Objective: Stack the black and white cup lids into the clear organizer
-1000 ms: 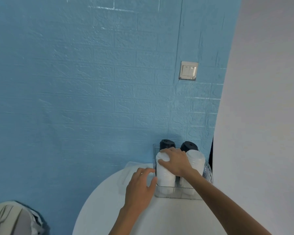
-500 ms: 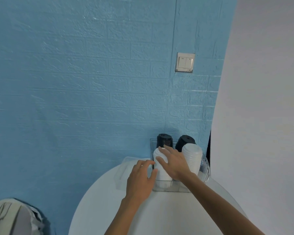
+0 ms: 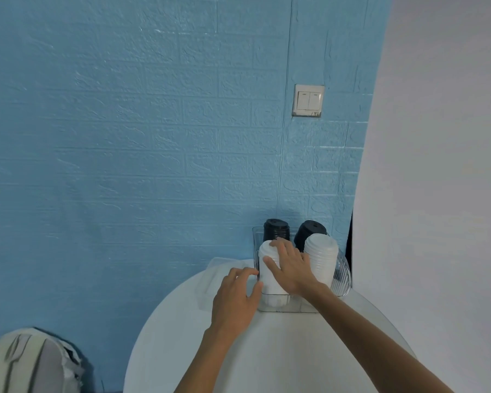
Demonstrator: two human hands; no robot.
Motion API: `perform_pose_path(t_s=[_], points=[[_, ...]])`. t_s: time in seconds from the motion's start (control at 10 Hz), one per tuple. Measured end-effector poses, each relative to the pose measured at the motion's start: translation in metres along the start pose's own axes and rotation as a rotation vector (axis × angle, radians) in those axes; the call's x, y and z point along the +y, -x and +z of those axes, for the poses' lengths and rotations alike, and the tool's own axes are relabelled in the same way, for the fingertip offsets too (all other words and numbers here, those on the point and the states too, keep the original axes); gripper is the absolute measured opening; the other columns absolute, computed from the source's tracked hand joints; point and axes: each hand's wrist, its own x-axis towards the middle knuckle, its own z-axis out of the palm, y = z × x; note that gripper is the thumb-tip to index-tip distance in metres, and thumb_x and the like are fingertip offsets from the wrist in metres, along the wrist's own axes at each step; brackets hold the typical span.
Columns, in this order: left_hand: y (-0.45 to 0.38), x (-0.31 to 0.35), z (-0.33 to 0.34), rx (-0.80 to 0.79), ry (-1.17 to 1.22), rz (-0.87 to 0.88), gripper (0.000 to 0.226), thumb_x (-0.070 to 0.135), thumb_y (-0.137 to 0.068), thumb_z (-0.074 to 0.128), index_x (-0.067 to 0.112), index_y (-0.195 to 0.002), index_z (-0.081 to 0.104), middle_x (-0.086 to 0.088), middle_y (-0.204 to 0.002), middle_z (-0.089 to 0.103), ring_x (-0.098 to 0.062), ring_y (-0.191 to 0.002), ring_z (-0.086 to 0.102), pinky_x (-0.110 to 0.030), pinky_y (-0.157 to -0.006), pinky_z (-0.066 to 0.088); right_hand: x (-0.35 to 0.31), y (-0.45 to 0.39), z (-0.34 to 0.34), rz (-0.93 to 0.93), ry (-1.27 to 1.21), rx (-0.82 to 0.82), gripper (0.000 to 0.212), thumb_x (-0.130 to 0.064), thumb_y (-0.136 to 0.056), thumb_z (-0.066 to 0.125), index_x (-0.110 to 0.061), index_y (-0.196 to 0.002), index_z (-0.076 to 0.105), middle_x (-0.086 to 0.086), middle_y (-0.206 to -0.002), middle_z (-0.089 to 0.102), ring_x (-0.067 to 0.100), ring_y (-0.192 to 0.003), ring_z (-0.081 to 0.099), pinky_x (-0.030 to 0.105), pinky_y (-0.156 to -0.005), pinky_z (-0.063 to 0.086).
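Note:
A clear organizer [image 3: 343,275] stands at the far edge of the round white table [image 3: 267,350], against the blue wall. It holds two black lid stacks [image 3: 276,228] at the back and two white lid stacks in front. My right hand [image 3: 291,268] lies on the front-left white lid stack [image 3: 268,272], fingers spread over its top and side. The other white lid stack [image 3: 321,258] stands free to its right. My left hand [image 3: 236,299] rests against the organizer's left front corner, fingers apart, thumb touching the clear wall.
A clear flat tray or lid [image 3: 214,275] lies on the table left of the organizer. A grey-white backpack [image 3: 31,361] sits low at the left. A light switch [image 3: 308,100] is on the blue wall; a white wall [image 3: 437,165] rises at the right.
My right hand slid down from the top of the front-left white stack onto its side. The view shifted slightly; my left hand stays by the organizer's corner.

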Motion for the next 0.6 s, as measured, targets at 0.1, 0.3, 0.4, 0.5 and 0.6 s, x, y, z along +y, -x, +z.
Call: perform_pose_path(t_s=[0.1, 0.3, 0.4, 0.5, 0.6], points=[[0.001, -0.003, -0.002, 0.003, -0.004, -0.006, 0.030, 0.050, -0.102, 0.050, 0.041, -0.131, 0.055, 0.013, -0.138, 0.053, -0.009, -0.120, 0.054, -0.031, -0.094, 0.053, 0.000, -0.001, 0.000, 0.014, -0.068, 0.038, 0.049, -0.053, -0.103, 0.041, -0.029, -0.145, 0.039, -0.003, -0.159, 0.027, 0.024, -0.142, 0.033, 0.044, -0.115, 0.024], [0.005, -0.005, -0.009, 0.018, -0.002, -0.002, 0.031, 0.049, -0.102, 0.050, 0.040, -0.131, 0.055, 0.013, -0.138, 0.052, -0.009, -0.122, 0.054, -0.034, -0.095, 0.052, -0.001, -0.004, -0.007, -0.009, -0.082, 0.136, 0.058, -0.054, -0.096, 0.055, -0.024, -0.144, 0.043, 0.000, -0.151, 0.038, 0.025, -0.135, 0.040, 0.044, -0.112, 0.031], [0.006, -0.007, -0.014, 0.028, -0.002, -0.005, 0.030, 0.048, -0.102, 0.051, 0.040, -0.131, 0.055, 0.014, -0.137, 0.052, -0.009, -0.122, 0.054, -0.034, -0.095, 0.052, -0.002, -0.005, -0.013, -0.006, -0.110, 0.150, 0.064, -0.057, -0.094, 0.055, -0.025, -0.147, 0.040, 0.002, -0.152, 0.038, 0.026, -0.136, 0.040, 0.047, -0.113, 0.032], [0.010, -0.010, -0.017, 0.032, -0.004, -0.008, 0.031, 0.048, -0.102, 0.051, 0.040, -0.132, 0.055, 0.014, -0.137, 0.052, -0.010, -0.122, 0.054, -0.035, -0.094, 0.052, -0.001, -0.005, -0.015, -0.036, -0.098, 0.177, 0.064, -0.056, -0.095, 0.056, -0.026, -0.149, 0.038, 0.001, -0.153, 0.037, 0.026, -0.139, 0.038, 0.048, -0.114, 0.031], [0.012, -0.012, -0.022, 0.056, -0.019, -0.023, 0.030, 0.048, -0.102, 0.051, 0.041, -0.131, 0.054, 0.016, -0.137, 0.051, -0.009, -0.122, 0.053, -0.036, -0.094, 0.052, -0.001, -0.001, -0.024, -0.028, -0.123, 0.200, 0.068, -0.061, -0.094, 0.053, -0.026, -0.150, 0.038, 0.000, -0.154, 0.035, 0.024, -0.140, 0.035, 0.047, -0.114, 0.028]])
